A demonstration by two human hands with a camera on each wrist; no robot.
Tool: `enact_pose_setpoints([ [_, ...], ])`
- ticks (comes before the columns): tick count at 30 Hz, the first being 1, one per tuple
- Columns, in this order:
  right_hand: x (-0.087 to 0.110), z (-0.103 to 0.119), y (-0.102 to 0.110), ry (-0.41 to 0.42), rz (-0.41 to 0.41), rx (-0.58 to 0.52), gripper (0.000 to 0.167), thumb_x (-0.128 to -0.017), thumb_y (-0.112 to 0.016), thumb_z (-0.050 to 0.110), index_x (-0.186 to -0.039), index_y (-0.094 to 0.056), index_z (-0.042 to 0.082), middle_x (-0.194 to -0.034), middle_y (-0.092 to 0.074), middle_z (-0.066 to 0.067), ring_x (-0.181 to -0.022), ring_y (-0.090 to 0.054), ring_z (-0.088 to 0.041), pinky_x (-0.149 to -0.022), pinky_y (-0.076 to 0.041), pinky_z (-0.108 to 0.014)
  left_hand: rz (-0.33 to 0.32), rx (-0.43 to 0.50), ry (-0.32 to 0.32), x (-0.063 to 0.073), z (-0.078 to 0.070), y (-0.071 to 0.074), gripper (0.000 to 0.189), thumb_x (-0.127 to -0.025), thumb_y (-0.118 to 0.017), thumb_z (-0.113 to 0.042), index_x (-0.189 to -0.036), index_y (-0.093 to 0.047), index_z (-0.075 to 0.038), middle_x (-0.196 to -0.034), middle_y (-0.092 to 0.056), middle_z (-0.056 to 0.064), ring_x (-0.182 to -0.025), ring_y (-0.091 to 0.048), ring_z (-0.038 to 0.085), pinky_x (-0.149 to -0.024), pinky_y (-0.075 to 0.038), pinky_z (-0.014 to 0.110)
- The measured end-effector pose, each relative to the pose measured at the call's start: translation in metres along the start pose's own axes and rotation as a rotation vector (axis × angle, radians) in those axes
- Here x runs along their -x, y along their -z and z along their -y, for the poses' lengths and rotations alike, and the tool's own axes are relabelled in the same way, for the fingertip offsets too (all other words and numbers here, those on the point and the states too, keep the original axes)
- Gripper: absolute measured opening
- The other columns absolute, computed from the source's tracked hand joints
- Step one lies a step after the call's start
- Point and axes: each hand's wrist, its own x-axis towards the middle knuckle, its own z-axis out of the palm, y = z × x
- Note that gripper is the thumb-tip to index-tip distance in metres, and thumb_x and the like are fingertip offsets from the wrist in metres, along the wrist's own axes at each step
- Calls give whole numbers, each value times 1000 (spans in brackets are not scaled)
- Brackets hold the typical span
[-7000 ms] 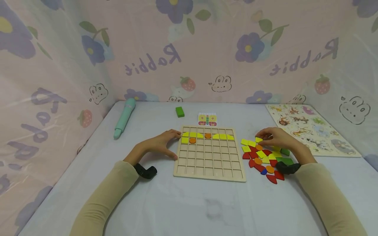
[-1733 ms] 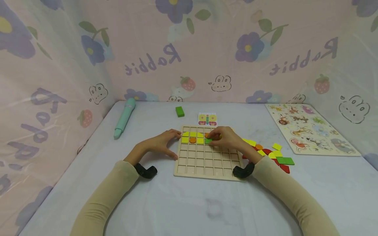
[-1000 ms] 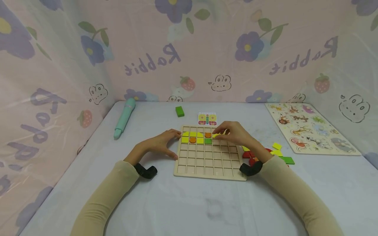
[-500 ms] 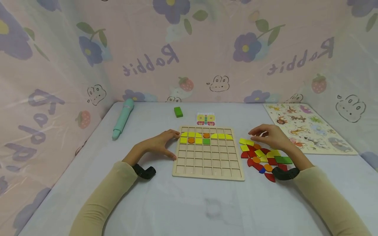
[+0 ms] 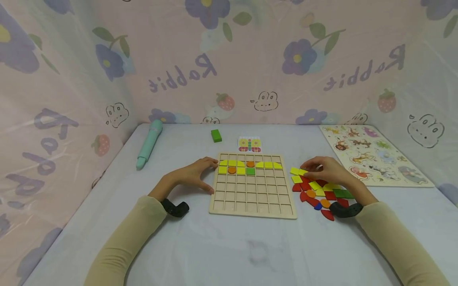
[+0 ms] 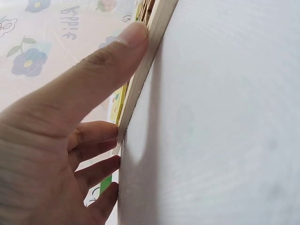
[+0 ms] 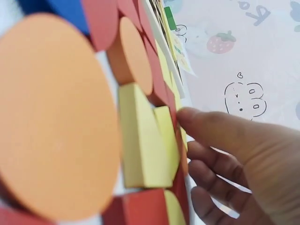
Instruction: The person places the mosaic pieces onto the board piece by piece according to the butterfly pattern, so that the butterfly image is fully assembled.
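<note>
In the head view, a wooden grid board (image 5: 249,196) lies flat, with yellow tiles (image 5: 232,163), orange discs and a green square (image 5: 250,171) in its upper rows. My left hand (image 5: 192,173) rests at the board's left edge, thumb and fingers spread; the left wrist view shows the thumb (image 6: 133,37) on the rim. Over the upper part of a loose pile of tiles is my right hand (image 5: 327,170), thumb and index fingertips right at a yellow tile (image 5: 295,171) pair. In the right wrist view the thumb (image 7: 190,117) meets the pile's edge; I cannot tell whether it pinches a tile.
Red, yellow, orange, blue and green pieces (image 5: 327,215) lie right of the board. A butterfly pattern card (image 5: 249,144) and a green block (image 5: 216,136) lie behind it. A teal pen-shaped object (image 5: 149,145) is far left, an animal puzzle board (image 5: 379,159) far right.
A yellow square and the green square have joined the second row since the oldest frame. My right hand has moved from the board back to the pile and lowered; the left hand has stayed.
</note>
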Motion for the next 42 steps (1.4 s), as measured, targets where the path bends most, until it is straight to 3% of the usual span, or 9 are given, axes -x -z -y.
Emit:
enact_pose_setpoints([
  [10,-1,4,-2,68,-38,92,27,-83,-69,12,-108,-67,4,-90,-62,-3,-76,-53,-18,-63,-49,-21,1,4,-12,2,0,1,87,-70,-79,-46,-137,-40,-7,-146,-31,10,-139,-20,30,-113,-17,47],
  [15,-4,6,0,61,-32,144,28,-82,-71,15,-107,-67,4,-88,-62,-2,-77,-53,-17,-65,-50,-23,6,8,-2,2,-2,1,87,-69,-79,-46,-138,-40,-7,-147,-31,9,-140,-18,30,-114,-16,47],
  [19,-13,21,1,41,-72,182,28,-83,-72,21,-105,-68,4,-88,-64,-3,-79,-56,-18,-68,-49,-27,8,8,-3,2,-3,2,87,-70,-79,-46,-137,-40,-7,-147,-31,9,-139,-19,30,-113,-16,47],
  [26,-35,76,-16,53,-153,107,28,-82,-71,19,-105,-69,3,-96,-67,-9,-84,-57,-22,-74,-50,-36,4,21,-17,3,-7,3,85,-70,-79,-43,-136,-41,-5,-146,-32,11,-137,-23,29,-113,-20,46],
  [31,-49,106,-38,73,-169,4,28,-83,-71,23,-104,-70,5,-95,-67,-7,-83,-59,-20,-72,-50,-34,2,27,-12,3,-8,3,86,-70,-80,-43,-137,-41,-5,-146,-32,11,-137,-24,28,-113,-20,45],
  [36,-57,108,-58,133,-120,-34,26,-80,-73,23,-100,-70,7,-89,-67,-3,-76,-59,-15,-65,-49,-28,1,18,-10,2,-6,2,86,-70,-79,-44,-137,-41,-6,-146,-32,9,-137,-24,27,-112,-21,45],
  [42,-59,99,-66,214,-71,-23,24,-76,-78,17,-97,-71,6,-88,-67,-2,-76,-57,-14,-67,-50,-28,1,15,-5,2,-4,2,87,-69,-79,-45,-137,-41,-6,-146,-32,10,-137,-24,28,-112,-21,45],
])
